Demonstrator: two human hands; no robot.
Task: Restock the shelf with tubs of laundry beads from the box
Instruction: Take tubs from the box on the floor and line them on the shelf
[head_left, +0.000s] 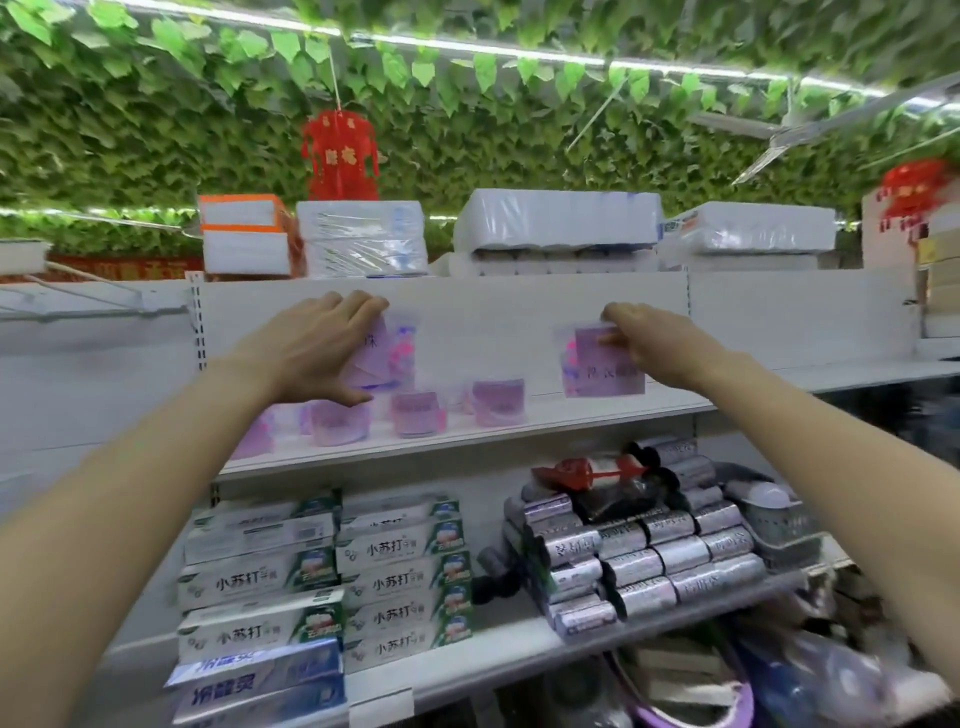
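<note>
Left hand (317, 353) grips a purple tub (399, 349), fingers across its top, thumb underneath; right hand (657, 340) pinches a second tub (608, 376) by its upper edge, near the shelf (571, 411)'s right end

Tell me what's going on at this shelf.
A person is stocking the upper shelf with purple tubs of laundry beads. The left hand grips one tub just above a row of tubs standing there. The right hand holds a second tub further right, low over the shelf. The box is out of view.
</note>
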